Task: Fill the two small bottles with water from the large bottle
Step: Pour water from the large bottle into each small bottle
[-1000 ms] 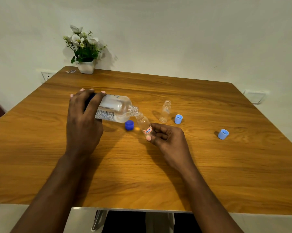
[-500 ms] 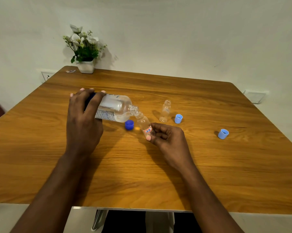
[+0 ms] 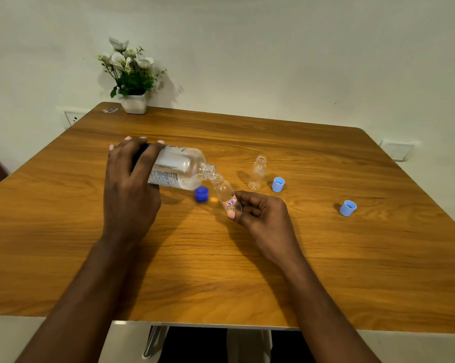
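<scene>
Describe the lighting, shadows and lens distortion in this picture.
Head view: soft, even light; the potted plant throws a shadow rightward on the wall; both arms shade the table beneath them; an amber glint lies beside the held small bottle; the table's edges bow, wide-angle distortion.

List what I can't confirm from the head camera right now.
All head view.
- Water level in the labelled small bottle: clear on clear, base covered by the right hand.
- Rear end of the large bottle: under the left hand.
- Flow between the two necks: too small.
- Whether the standing small bottle holds water: transparent, too small.
</scene>
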